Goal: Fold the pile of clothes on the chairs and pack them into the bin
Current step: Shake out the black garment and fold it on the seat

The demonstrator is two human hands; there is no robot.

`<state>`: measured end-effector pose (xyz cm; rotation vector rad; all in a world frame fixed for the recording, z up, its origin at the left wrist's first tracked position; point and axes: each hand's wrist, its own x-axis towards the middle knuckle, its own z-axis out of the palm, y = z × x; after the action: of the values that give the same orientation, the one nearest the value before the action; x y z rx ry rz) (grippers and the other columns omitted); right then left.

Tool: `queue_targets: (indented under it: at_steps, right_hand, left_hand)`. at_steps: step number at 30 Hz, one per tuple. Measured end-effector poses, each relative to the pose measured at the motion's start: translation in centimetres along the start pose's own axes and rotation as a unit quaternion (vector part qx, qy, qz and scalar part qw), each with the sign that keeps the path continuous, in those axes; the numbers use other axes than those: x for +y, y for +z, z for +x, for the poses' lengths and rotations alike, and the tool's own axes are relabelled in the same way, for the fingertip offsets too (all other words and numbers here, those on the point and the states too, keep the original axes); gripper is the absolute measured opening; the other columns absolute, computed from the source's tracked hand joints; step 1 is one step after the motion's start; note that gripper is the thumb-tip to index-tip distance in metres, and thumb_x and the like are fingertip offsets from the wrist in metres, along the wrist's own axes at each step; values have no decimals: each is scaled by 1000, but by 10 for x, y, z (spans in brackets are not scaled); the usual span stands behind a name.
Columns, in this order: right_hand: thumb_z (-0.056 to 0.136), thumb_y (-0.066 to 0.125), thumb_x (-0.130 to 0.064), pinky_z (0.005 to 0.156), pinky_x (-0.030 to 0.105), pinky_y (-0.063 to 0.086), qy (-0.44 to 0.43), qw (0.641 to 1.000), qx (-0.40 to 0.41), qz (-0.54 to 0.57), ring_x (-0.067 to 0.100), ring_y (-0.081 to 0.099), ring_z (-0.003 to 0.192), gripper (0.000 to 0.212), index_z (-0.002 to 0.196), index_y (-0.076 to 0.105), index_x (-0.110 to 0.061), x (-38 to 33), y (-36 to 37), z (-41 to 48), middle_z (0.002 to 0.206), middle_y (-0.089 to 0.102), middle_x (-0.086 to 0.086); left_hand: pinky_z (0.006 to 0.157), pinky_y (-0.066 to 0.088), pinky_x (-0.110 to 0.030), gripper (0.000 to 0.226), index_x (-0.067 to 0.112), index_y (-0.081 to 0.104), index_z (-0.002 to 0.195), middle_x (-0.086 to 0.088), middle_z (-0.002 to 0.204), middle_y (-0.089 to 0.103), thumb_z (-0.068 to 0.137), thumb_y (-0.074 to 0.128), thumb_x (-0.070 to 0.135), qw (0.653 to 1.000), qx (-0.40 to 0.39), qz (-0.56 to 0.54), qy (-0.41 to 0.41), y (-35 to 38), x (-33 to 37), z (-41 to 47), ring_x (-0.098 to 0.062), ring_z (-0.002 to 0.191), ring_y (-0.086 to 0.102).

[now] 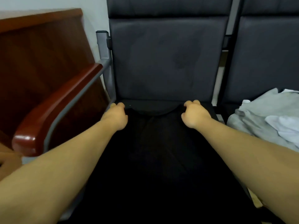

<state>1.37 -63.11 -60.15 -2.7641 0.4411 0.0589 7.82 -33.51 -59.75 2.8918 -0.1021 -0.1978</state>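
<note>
A black garment [155, 151] lies spread over the seat of the dark grey chair [165, 59], its neckline toward the backrest. My left hand [116, 115] grips the garment's far left corner with curled fingers. My right hand [195, 114] grips the far right corner the same way. A pile of grey and white clothes [268, 117] lies on the neighbouring seat at the right. No bin is in view.
A reddish wooden armrest [53, 109] on a grey metal frame runs along the chair's left side, with a dark wooden panel [40, 50] behind it. A second grey chair back [265, 54] stands at the right.
</note>
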Motion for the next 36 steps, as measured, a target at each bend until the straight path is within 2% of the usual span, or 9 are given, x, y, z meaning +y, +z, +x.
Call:
queue_targets:
  at_steps: [6, 12, 15, 19, 22, 25, 28, 32, 36]
  right_hand:
    - [102, 48, -23, 75, 37, 47, 34, 997, -47, -59, 25, 52, 79, 29, 125, 50, -7, 16, -3, 62, 139, 36, 17]
    - [96, 54, -18, 70, 36, 48, 78, 995, 40, 37, 30, 57, 91, 22, 115, 55, -7, 30, -7, 60, 120, 55, 12]
    - [90, 59, -13, 63, 33, 47, 90, 979, 123, 138, 23, 54, 78, 12, 101, 58, -8, 34, -11, 55, 102, 61, 10]
    - [88, 57, -9, 56, 31, 40, 103, 965, 170, 169, 21, 50, 69, 7, 91, 51, -12, 37, -13, 61, 90, 59, 8]
    - [92, 59, -13, 66, 33, 42, 103, 972, 166, 127, 30, 54, 80, 7, 97, 53, -11, 44, -3, 74, 102, 60, 13]
    - [99, 56, -22, 86, 40, 47, 97, 982, 141, 73, 42, 57, 111, 29, 124, 58, -8, 50, 13, 79, 132, 53, 20]
    - [100, 57, -31, 103, 46, 45, 85, 987, 124, 54, 42, 46, 133, 52, 147, 46, -10, 45, 15, 77, 158, 29, 16]
    - [98, 57, -44, 111, 52, 38, 97, 993, 59, 25, 40, 31, 145, 67, 155, 32, -19, 29, 1, 42, 168, 11, 10]
    - [96, 57, -52, 117, 50, 35, -12, 1000, 9, -16, 39, 30, 147, 67, 154, 37, -25, 13, 9, -51, 168, 16, 10]
  left_hand:
    - [108, 44, -39, 50, 4, 47, 147, -19, 150, 47, 107, 51, 33, 996, -58, 60, -39, -14, -8, 54, -36, 135, 48]
    - [69, 43, -32, 19, 10, 64, 92, -8, 95, 66, 96, 71, 27, 991, -3, -131, -9, -34, -12, 70, -26, 92, 63]
    - [68, 44, -33, 19, 13, 62, 85, -2, 88, 64, 95, 72, 26, 990, 11, -142, 14, -42, -9, 74, -20, 84, 62]
    - [80, 55, -39, 21, 16, 61, 94, -3, 93, 67, 95, 70, 35, 990, 96, -98, 20, -39, -4, 87, -24, 88, 64]
    - [81, 53, -37, 24, 17, 57, 100, -7, 103, 66, 96, 67, 38, 988, 138, -69, 23, -20, 0, 95, -30, 97, 64]
    - [102, 47, -42, 44, 18, 52, 135, -11, 137, 57, 99, 62, 41, 993, 92, -64, 36, 11, 5, 97, -34, 126, 55]
    - [119, 33, -49, 68, 21, 26, 159, -2, 166, 28, 102, 54, 44, 995, 58, -60, 55, 25, 9, 90, -28, 149, 34]
    - [126, 19, -52, 72, 22, 13, 164, -2, 172, 9, 105, 45, 47, 996, 73, -39, 34, 18, 8, 50, -24, 158, 10]
    - [127, 13, -52, 76, 22, 8, 165, -4, 173, 6, 104, 38, 57, 999, 14, -20, 31, 24, 20, -40, -28, 159, 5]
